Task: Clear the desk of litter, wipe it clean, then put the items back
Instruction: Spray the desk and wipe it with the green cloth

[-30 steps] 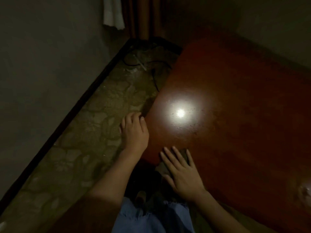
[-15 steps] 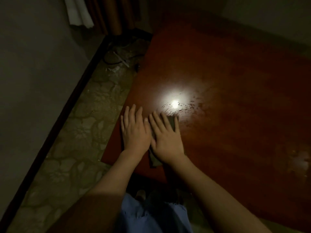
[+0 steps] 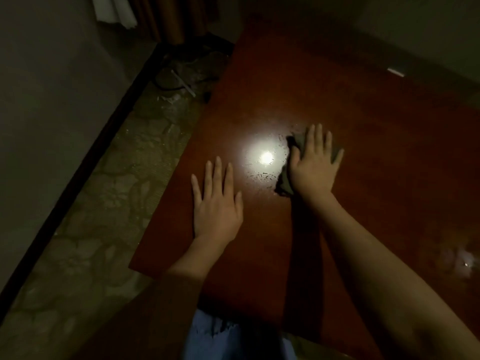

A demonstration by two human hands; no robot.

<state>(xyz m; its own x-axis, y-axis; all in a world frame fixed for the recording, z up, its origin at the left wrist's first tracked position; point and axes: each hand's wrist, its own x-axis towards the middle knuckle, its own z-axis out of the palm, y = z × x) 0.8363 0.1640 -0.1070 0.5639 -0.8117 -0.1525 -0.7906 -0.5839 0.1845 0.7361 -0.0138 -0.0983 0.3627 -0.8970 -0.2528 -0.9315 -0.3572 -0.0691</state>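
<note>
A glossy reddish-brown desk point(image 3: 363, 178) fills the right of the dim head view, with a bright light reflected near its middle and wet streaks around the glare. My right hand point(image 3: 314, 165) lies flat with straight fingers on a dark grey cloth point(image 3: 287, 180), pressing it onto the desk just right of the glare. The cloth shows at the hand's left side and beyond the fingertips. My left hand point(image 3: 217, 203) rests flat on the desk near its left edge, fingers straight and spread, holding nothing.
Patterned floor point(image 3: 117, 203) runs along the desk's left side beside a wall with a dark skirting board point(image 3: 85, 162). Cables and a pale stick point(image 3: 183, 83) lie on the floor at the far corner. A small pale object point(image 3: 396, 71) sits at the desk's far right.
My right hand has slid the cloth away from me and to the right across the desk, past the glare. My left hand has parted from it and stays flat near the left edge.
</note>
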